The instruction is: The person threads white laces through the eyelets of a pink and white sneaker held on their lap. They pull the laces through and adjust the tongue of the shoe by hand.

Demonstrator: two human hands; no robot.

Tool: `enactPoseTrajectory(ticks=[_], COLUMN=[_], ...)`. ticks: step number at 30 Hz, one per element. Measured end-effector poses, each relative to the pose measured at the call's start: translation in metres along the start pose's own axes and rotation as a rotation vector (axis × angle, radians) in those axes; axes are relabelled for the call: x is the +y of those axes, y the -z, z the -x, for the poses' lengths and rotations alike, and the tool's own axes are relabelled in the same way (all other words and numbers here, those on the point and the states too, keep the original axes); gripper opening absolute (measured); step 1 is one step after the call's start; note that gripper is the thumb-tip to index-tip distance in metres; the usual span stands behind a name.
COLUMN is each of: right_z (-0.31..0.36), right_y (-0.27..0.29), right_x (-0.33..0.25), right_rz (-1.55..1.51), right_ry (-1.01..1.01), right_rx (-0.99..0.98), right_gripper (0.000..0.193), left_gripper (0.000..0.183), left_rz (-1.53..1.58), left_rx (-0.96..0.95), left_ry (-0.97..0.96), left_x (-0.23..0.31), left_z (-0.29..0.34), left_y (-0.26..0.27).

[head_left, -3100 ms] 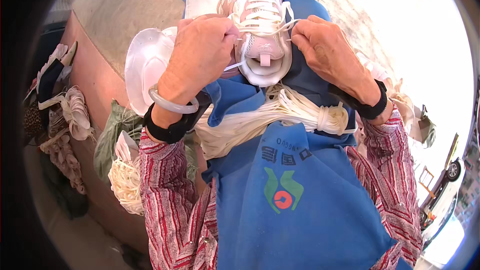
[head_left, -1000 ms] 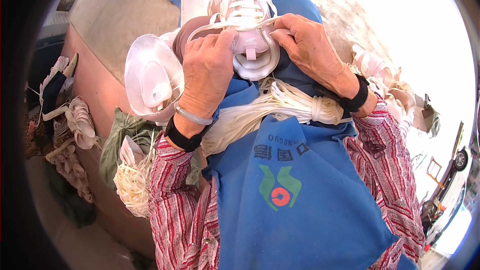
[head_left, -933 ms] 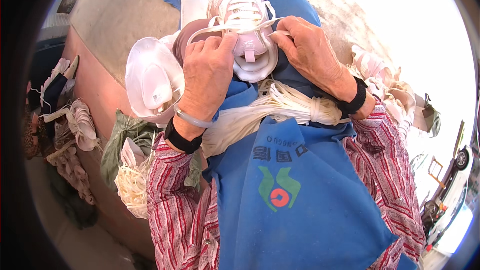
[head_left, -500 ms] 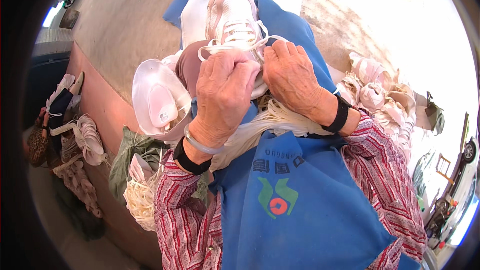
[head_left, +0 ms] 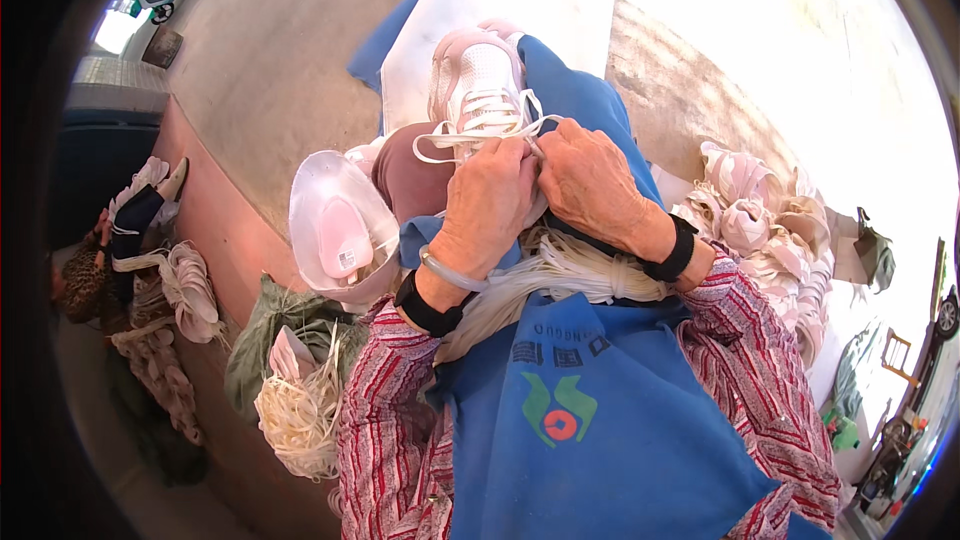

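Note:
A pink and white sneaker (head_left: 478,80) rests on my lap, toe pointing away from me. Its white shoelace (head_left: 490,118) runs through the eyelets and stands in loops over the near end. Both hands meet at that end with curled fingers. My left hand (head_left: 490,202), below a pale bangle and black wristband, pinches the lace. Right beside it, my right hand (head_left: 592,180) grips the lace too; the fingertips of both are partly hidden. A bundle of loose white laces (head_left: 560,270) lies across my lap, over the blue apron (head_left: 600,410).
To the left stands a translucent white tub (head_left: 310,202) with a pink insole (head_left: 345,235) inside. A green sack (head_left: 262,325) and a tangle of cream laces (head_left: 300,415) are nearer. Pink shoe uppers (head_left: 765,225) pile up at right. Another person (head_left: 85,275) sits far left.
My hands have drawn closer together at the sneaker's near end. The whole view has shifted, so the sneaker and tub appear lower and further right.

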State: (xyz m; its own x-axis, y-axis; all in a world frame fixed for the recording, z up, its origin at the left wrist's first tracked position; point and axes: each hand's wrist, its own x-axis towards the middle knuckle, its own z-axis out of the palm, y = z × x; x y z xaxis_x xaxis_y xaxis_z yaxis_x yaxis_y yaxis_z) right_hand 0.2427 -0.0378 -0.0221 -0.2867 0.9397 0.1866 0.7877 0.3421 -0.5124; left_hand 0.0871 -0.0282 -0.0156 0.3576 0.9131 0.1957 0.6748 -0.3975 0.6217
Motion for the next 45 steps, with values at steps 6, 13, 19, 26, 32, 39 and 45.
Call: enactPoseTrajectory(ticks=[6,13,19,26,32,39,45], right_z=[0.005,0.002,-0.022,-0.033,-0.049,-0.083,-0.085], right_y=[0.012,0.033,0.041,0.035,0.023,-0.013,0.001], right_x=[-0.006,-0.005,0.024,0.006,0.021,0.026,0.021], right_rz=[0.045,-0.159,-0.33,-0.434,-0.269,-0.058,-0.252], right_ry=[0.074,0.061,-0.087,-0.084,-0.024,0.033,0.02], right_rx=[0.076,0.218,0.274,0.206,0.183,0.027,0.106], right_gripper=[0.023,0.024,0.018,0.019,0.023,0.049,0.043], left_gripper=[0.011,0.012,0.014,0.015,0.014,0.018,0.031], left_rz=[0.229,1.008,0.922,0.946,0.69,0.392,0.052], left_rx=[-0.08,0.023,0.049,0.013,0.349,-0.183,-0.037], left_ry=[0.132,0.537,0.575,0.592,0.559,0.218,-0.023], left_x=[-0.017,-0.049,-0.054,-0.045,-0.04,0.002,0.001], left_z=[-0.003,-0.052,-0.067,-0.07,-0.046,0.047,0.063], left_y=[0.027,0.054,0.041,0.039,0.067,0.029,-0.005])
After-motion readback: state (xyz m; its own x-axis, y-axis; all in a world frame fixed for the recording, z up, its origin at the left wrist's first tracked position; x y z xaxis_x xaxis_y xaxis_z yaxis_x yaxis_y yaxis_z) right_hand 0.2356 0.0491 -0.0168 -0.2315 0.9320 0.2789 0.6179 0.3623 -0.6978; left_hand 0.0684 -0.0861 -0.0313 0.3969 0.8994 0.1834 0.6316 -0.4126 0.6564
